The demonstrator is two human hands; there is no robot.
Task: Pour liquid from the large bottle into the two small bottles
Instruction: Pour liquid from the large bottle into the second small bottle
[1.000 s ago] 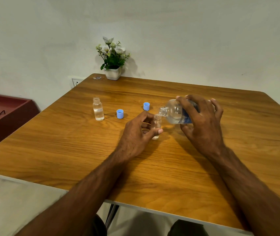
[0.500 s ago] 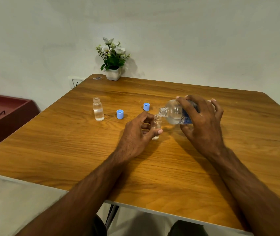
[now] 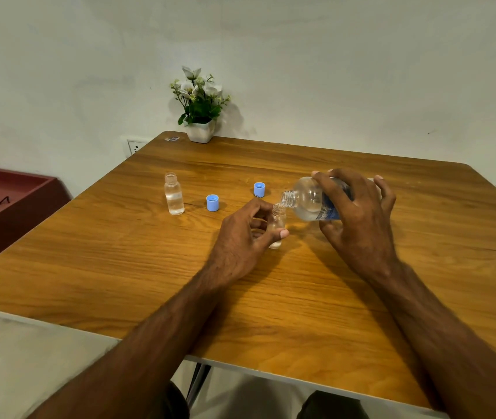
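My right hand [image 3: 358, 219] grips the large clear bottle [image 3: 308, 202], tipped almost level with its open mouth pointing left. That mouth sits just over the neck of a small clear bottle [image 3: 277, 220] standing upright on the wooden table [image 3: 120, 267]. My left hand [image 3: 240, 237] holds this small bottle between thumb and fingers. Further left, a second small bottle [image 3: 174, 195] stands alone, uncapped, with clear liquid in it. Two blue caps lie on the table, one [image 3: 212, 202] beside that bottle and another [image 3: 259, 189] behind my left hand.
A white pot of flowers [image 3: 200, 116] stands at the table's far edge against the wall. A dark red tray-like surface [image 3: 5, 201] with a cable lies to the left of the table. A pale counter [image 3: 14, 364] adjoins the near left corner.
Both hands and bottles hold nearly the same pose; the large bottle stays tipped over the small bottle's neck.
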